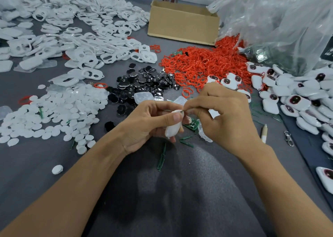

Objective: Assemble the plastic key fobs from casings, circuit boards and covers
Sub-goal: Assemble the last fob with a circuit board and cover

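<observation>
From the head camera, the left hand (149, 122) grips a white casing (173, 127), thumb pressed on its upper face, fingers curled beneath. The right hand (225, 117) pinches a thin grey piece (180, 111) against the casing's top end, just above the left thumb. A green circuit board (191, 124) lies on the table (36, 164) directly behind the casing, between the two hands.

my left grip (144, 121) covers most of the white casing (173, 128), so its face is hidden. the thin thing (181, 111) my right grip (221, 117) pinches at its top is too small to tell. that grip hides part of the green circuit board (191, 124). the plastic bag (279, 26) blurs what it holds. the right edge cuts off one fob (326, 179).
</observation>
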{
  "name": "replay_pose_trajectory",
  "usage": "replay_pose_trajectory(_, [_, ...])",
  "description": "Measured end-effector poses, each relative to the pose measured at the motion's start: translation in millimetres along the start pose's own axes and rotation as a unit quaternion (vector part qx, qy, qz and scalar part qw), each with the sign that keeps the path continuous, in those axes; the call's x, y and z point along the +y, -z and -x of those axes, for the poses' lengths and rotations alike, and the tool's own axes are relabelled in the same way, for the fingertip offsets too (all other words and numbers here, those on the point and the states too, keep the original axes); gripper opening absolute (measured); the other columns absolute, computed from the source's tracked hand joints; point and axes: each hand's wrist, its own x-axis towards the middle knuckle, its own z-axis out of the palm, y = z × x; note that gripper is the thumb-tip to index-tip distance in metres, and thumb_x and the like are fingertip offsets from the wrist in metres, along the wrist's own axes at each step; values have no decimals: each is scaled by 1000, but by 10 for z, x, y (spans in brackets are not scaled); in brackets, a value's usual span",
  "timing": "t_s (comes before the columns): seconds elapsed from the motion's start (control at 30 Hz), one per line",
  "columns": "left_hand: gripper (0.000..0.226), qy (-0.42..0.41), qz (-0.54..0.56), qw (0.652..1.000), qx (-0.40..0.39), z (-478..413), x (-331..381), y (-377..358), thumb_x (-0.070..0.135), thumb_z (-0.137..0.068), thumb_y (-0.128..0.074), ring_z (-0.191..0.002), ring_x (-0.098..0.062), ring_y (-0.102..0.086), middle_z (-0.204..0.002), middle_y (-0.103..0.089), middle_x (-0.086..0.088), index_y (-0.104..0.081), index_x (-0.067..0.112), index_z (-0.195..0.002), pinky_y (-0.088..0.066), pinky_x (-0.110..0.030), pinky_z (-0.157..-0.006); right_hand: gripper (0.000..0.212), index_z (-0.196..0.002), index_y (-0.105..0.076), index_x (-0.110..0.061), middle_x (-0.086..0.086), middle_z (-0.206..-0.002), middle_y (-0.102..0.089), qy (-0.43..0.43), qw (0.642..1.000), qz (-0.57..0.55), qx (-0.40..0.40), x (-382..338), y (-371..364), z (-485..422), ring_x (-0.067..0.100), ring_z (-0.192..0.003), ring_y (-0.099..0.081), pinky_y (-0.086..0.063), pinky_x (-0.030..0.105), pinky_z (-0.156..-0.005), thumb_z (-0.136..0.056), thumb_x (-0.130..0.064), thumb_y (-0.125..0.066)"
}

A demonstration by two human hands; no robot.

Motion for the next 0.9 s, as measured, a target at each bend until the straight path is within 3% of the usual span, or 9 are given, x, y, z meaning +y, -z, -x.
replay_pose_trajectory(0.2, [41, -8, 16, 999, 37, -3, -31, -44, 22, -68, -80, -71, -19, -66, -87, -71, -11, -66, 1, -101, -54, -28, -52, 22, -74, -74, -5, 11, -62, -56, 7, 998, 41, 57, -45, -105, 33, 27, -60, -51, -37, 31, -56, -72, 16, -66])
replay_pose_trajectory(0.3, [35, -4, 12, 999, 35, 10, -43, -56, 20, -72, -70, -72, -23, -65, -89, -70, -13, -65, 0, -100, -55, -31, -53, 24, -74, -74, -5, 10, -64, -57, 3, 1000, 20, 23, -3, -81, 19, 24, -61, -52, -37, 26, -57, -70, 17, -67])
replay_pose_trajectory(0.43, [33, 5, -8, 1000, 17, 18, -37, -52, 15, -68, -78, -75, -29, -63, -88, -71, -14, -66, 2, -96, -56, -33, -54, 20, -76, -75, -7, 7, -64, -56, 2, 999, -22, -40, 61, -11, -1, 14, -63, -47, -37, 22, -60, -73, 12, -70])
replay_pose_trajectory(0.5, [34, 15, -15, 1000, 5, 21, -33, -45, 10, -75, -74, -78, -31, -62, -88, -71, -16, -62, -6, -102, -57, -34, -54, 20, -77, -75, -8, 7, -63, -55, 1, 997, -39, -63, 83, 25, 0, 11, -64, -46, -37, 21, -60, -74, 11, -70])
replay_pose_trajectory(0.57, [46, 27, -20, 999, -1, 25, -28, -43, 10, -75, -71, -77, -31, -62, -88, -72, -16, -55, -15, -110, -57, -34, -54, 21, -76, -76, -8, 7, -63, -56, -1, 995, -46, -83, 90, 49, 8, 11, -64, -46, -37, 20, -60, -74, 12, -69])
replay_pose_trajectory(0.7, [45, 33, -39, 999, -16, 23, -29, -41, 6, -74, -75, -73, -23, -67, -89, -72, -15, -57, -12, -110, -56, -31, -54, 22, -76, -76, -7, 8, -64, -56, -3, 994, -50, -96, 85, 75, 13, 9, -65, -44, -34, 15, -60, -73, 14, -70])
replay_pose_trajectory(0.77, [50, 20, -20, 999, -15, 14, -37, -32, 15, -66, -85, -75, -25, -67, -91, -71, -16, -63, -5, -105, -56, -32, -55, 20, -75, -75, -7, 8, -63, -55, -10, 997, -39, -71, 61, 58, 23, 8, -64, -42, -34, 19, -59, -73, 12, -71])
replay_pose_trajectory(0.9, [62, 0, 35, 999, 10, -9, -53, -25, 36, -58, -86, -77, -24, -68, -96, -70, -16, -66, 1, -105, -56, -33, -56, 18, -72, -73, -6, 7, -62, -54, -21, 1000, 14, 11, -27, -22, 71, 12, -63, -41, -34, 23, -57, -71, 12, -70])
